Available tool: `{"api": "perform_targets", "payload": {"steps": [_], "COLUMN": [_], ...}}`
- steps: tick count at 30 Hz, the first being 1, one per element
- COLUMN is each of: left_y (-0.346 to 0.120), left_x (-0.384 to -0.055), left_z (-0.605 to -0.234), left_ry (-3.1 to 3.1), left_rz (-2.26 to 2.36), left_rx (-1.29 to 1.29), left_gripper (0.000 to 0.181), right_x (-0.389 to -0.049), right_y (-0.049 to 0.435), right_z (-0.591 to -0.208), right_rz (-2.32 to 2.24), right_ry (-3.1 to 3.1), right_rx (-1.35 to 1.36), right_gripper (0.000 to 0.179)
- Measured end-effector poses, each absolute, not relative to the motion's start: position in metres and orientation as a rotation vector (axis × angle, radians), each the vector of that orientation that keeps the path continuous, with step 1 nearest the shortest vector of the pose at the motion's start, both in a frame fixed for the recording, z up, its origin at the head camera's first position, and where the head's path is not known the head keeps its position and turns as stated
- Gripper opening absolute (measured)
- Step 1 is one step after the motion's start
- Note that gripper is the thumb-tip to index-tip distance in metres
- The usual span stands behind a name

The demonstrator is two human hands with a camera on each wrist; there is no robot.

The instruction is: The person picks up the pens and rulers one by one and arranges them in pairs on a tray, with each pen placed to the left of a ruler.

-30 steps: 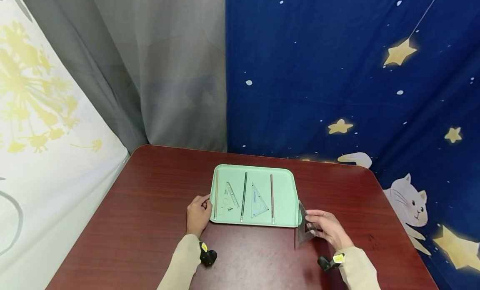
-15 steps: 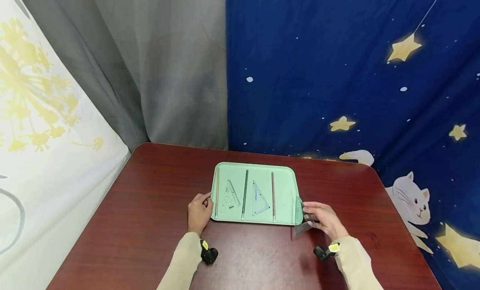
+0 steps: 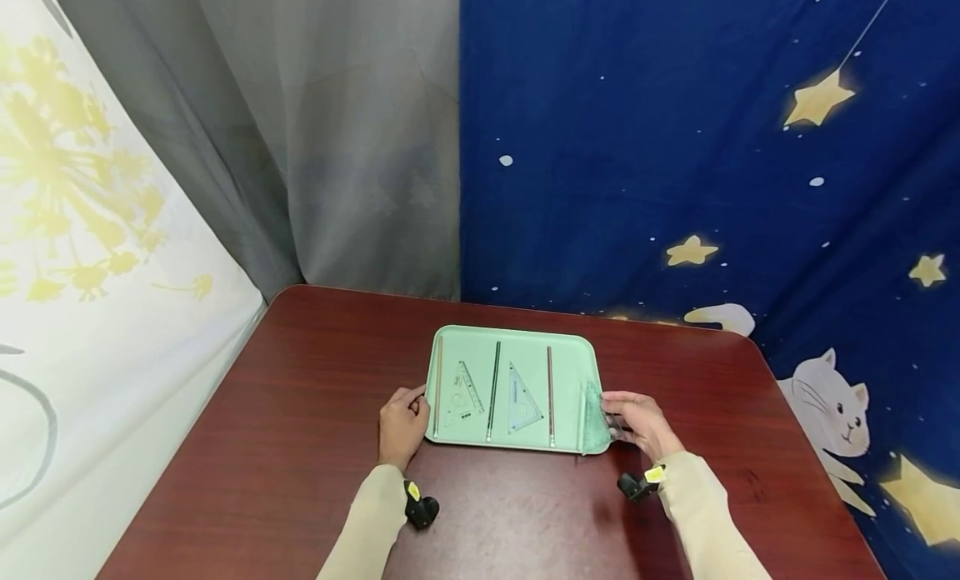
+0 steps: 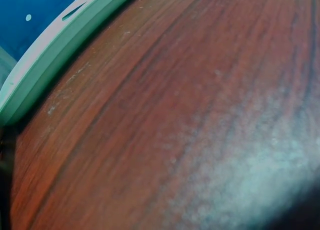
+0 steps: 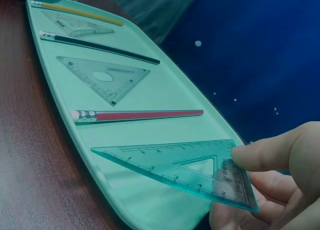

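A transparent set square is pinched by the thumb and fingers of my right hand. In the right wrist view it hangs tilted over the near right end of the mint-green tray. At the tray's left rim my left hand holds the edge between curled fingers and thumb. On the tray lie a red pencil, a black pencil and a yellow pencil, spaced in a row. Between them rest two more clear set squares, one middle set square and one left set square.
The tray stands on a dark red wooden table. Behind it hang a grey curtain and a blue curtain with stars. A white patterned cloth hangs at the left.
My right hand has carried the set square up and leftward, from beside the tray's right edge to over its right end. The left hand has stayed at the left rim.
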State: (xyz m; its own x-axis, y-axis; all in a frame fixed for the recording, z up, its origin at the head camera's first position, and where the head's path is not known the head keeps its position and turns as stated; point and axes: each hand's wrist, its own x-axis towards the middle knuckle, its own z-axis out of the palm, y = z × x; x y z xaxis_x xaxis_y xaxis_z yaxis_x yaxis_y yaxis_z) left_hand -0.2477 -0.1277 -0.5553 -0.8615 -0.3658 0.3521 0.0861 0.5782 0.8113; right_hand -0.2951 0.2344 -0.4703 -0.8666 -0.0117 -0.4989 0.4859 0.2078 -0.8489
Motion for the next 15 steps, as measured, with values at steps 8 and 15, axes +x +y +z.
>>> {"api": "perform_targets", "payload": {"steps": [8, 15], "left_y": [-0.129, -0.129], "left_x": [-0.248, -0.249], "left_z": [-0.554, -0.557], "left_ry": [-2.326, -2.329], "left_rz": [-1.24, -1.244], "left_rx": [0.221, 0.231], "left_gripper": [0.024, 0.023], "right_x": [-0.301, -0.307], "right_y": [0.231, 0.229], "right_z": [-0.475, -0.474], "right_rz": [-1.698, -1.672], "right_ry": [2.095, 2.103], "right_rx": [0.431, 0.434], "right_gripper": [0.044, 0.045]}}
